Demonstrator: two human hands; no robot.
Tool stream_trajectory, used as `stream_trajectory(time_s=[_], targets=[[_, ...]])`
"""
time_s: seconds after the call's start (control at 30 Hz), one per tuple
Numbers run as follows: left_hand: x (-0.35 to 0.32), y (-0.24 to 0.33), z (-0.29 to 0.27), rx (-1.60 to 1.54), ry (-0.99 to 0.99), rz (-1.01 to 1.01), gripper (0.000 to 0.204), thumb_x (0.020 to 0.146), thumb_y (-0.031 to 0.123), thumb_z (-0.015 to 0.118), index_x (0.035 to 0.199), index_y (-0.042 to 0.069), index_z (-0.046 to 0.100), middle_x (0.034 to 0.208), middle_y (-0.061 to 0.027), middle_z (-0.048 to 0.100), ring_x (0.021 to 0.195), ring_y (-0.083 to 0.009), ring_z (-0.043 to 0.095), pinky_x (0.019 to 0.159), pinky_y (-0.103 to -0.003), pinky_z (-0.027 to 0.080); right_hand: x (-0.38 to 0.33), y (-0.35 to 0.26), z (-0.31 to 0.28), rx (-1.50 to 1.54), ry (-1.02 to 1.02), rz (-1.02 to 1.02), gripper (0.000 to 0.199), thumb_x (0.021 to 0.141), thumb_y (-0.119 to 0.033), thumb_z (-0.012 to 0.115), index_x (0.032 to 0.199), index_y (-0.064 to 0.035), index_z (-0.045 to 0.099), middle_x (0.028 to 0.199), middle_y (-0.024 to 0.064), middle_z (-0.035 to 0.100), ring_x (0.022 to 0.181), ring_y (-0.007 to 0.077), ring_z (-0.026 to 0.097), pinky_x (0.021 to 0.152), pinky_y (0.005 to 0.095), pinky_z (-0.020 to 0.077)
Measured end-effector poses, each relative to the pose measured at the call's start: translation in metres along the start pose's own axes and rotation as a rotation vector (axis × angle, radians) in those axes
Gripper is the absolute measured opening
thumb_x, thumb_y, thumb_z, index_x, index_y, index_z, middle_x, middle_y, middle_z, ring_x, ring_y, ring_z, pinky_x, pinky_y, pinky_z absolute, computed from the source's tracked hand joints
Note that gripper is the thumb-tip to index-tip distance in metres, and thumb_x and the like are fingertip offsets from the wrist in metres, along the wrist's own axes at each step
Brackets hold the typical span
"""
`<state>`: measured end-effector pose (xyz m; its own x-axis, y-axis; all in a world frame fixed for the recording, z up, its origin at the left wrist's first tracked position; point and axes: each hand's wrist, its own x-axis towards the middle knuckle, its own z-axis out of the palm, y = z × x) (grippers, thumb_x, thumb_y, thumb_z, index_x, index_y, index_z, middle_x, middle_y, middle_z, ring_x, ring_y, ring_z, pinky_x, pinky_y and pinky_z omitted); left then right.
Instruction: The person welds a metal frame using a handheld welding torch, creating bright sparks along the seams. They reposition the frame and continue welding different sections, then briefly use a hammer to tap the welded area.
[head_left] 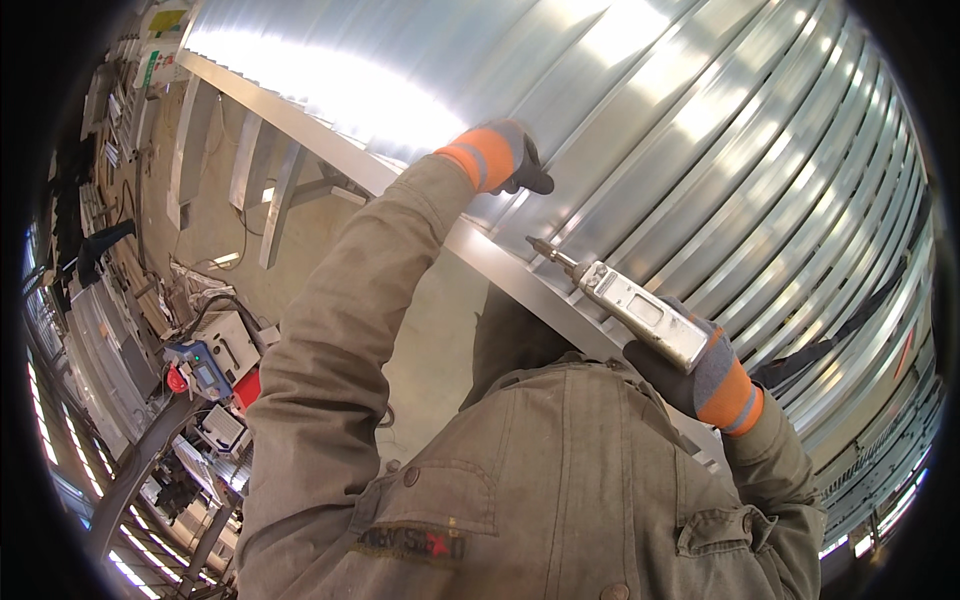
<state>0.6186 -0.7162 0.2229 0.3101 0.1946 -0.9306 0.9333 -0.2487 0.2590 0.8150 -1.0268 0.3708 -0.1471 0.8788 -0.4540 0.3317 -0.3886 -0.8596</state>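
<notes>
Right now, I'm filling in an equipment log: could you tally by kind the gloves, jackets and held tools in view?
Grey-and-orange work gloves, on the left hand and the right hand: 2
Olive-brown fabric work jacket with buttoned pockets: 1
Silver oblong handheld tool with a narrow metal tip: 1
Total: 4

On my feed I count 2 gloved hands: 1 left hand, 1 right hand. Handheld power tools: 1. Jackets: 1, with 2 chest pockets. Pale metal legs at left: I make it 3. Metal slats: over 10; glare blocks my exact tally. Blue box-shaped devices: 1.
</notes>
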Motion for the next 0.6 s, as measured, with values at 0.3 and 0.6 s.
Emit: stream_trajectory(time_s=[0.3,0.6], targets=[[-0.005,0.007,-0.004,0.113,-0.056,-0.010,0.051,0.092,0.060,0.090,0.108,0.011,0.088,0.094,-0.0046,0.084,0.079,-0.0229,0.078,0.077,-0.042,0.066,0.026,0.015,-0.002,0.062,-0.023,-0.099,0.039,0.108,-0.023,0.085,0.142,-0.0045,0.078,0.115,0.0158,0.082,0.095,0.0314,0.080,0.085,0.0408,0.0639],[-0.010,0.002,-0.001,0.101,-0.013,0.021,0.046,0.098,0.057,0.081,0.103,0.011,0.084,0.089,-0.0024,0.082,0.077,-0.0211,0.079,0.078,-0.043,0.065,0.049,0.024,-0.004,0.122,-0.119,-0.020,0.041,0.109,-0.025,0.084,0.145,-0.0060,0.079,0.117,0.0143,0.086,0.099,0.0253,0.082,0.090,0.0389,0.0649]])
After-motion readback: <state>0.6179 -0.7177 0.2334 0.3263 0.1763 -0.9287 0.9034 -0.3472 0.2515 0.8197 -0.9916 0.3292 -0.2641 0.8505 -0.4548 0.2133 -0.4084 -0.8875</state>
